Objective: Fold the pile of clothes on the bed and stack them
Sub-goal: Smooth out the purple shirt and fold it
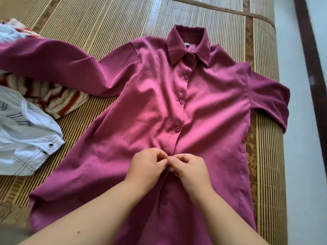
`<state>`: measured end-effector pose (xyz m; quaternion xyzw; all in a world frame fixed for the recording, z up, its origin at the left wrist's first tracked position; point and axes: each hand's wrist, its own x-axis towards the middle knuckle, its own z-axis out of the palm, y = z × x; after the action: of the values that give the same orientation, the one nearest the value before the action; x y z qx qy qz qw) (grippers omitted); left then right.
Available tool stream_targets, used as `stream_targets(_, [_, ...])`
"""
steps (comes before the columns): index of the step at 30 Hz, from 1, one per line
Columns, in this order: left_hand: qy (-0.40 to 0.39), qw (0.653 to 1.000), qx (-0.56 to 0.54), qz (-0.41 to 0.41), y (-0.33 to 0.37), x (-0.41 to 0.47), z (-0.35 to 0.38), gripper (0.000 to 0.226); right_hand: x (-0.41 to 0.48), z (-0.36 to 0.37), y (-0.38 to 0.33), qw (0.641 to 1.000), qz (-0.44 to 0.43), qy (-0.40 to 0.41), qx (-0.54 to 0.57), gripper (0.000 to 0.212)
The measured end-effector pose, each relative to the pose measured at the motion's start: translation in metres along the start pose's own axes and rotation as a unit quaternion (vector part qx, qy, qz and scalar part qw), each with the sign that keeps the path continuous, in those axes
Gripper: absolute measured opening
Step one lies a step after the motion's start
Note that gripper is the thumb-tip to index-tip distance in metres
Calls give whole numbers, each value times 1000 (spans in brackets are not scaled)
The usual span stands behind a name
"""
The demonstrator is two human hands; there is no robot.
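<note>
Bamboo matting (106, 23) covers the bed beneath a magenta shirt (141, 103), which lies spread front up with its collar (187, 45) at the end farthest from the person. Left of the shirt sits the unfolded rest of the pile: a white garment (26, 138) with dark stitching, and beyond it a red-and-cream striped garment (58, 101), across which the shirt's left sleeve is draped. The shirt's other sleeve droops over the mat's edge on its right. Low on the shirt's front, the left hand (146, 167) and right hand (191, 168) meet knuckle to knuckle, each with curled fingers pinching the button strip, apparently fastening a button hidden between the fingertips; one button (165, 201) shows nearer the hem. No folding has begun, I judge. If the wrong hole is taken, the strip would pucker and the folds come out skewed; pulling the draped sleeve inward could drag the striped garment along; the hanging sleeve's weight might tug the shirt sideways
</note>
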<state>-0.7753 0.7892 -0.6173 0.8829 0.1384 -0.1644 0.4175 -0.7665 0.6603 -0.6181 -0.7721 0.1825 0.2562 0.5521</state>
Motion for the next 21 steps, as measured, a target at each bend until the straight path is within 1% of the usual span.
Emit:
stream_targets(2, [25,997,46,56,2,-4,2,7,-2,1,-2,1000,11,21,16,4])
stream_targets(3, [32,995,60,69,3,-5,3,5,-3,1,-2,999,22,29,31,5])
stream_targets(5, [39,995,66,67,5,-9,4,3,-5,2,-3,997,44,38,53,11])
stream_targets(6, [37,996,60,57,7,-10,4,4,-6,1,-3,996,55,37,67,15])
stream_targets(8, [20,998,57,18,13,-11,3,15,-9,-1,-4,993,69,28,93,20])
stream_targets(9, [0,999,34,-21,15,-11,2,20,-10,-2,-5,993,66,23,96,20])
stream_targets(10, [-28,996,-31,-81,16,-10,1,24,-10,-4,-5,995,52,18,87,20])
stream_targets(11, [-69,974,-137,-165,18,-8,-2,28,-10,-6,-5,997,30,12,68,20])
stream_targets(12, [-123,921,-260,-264,21,-7,-5,30,-10,-9,-5,999,6,3,48,20])
stream_targets(13, [-170,854,-351,-345,23,-7,-9,31,-9,-11,-6,999,-12,-10,35,21])
stream_targets(14, [-189,815,-394,-381,22,-6,-12,31,-9,-13,-6,999,-19,-27,34,21])
stream_targets(15, [-186,808,-400,-390,19,-5,-13,30,-8,-15,-5,998,-18,-42,31,22])
stream_targets(16, [-158,835,-374,-372,16,-5,-13,28,-9,-15,-4,998,-16,-52,16,23])
stream_targets(17, [-106,888,-311,-321,11,-5,-11,26,-10,-15,-1,998,-19,-53,-21,23])
stream_targets(18, [-49,943,-220,-246,6,-9,-9,25,-13,-14,2,995,-29,-47,-79,22])
stream_targets(19, [-22,979,-118,-166,0,-14,-9,22,-17,-13,7,987,-40,-41,-151,21])
stream_targets(20, [-33,993,-29,-106,-5,-21,-7,19,-22,-11,13,972,-49,-46,-225,20])
stream_targets(21, [-69,994,44,-76,-11,-30,-5,20,-29,-9,19,954,-55,-62,-289,18])
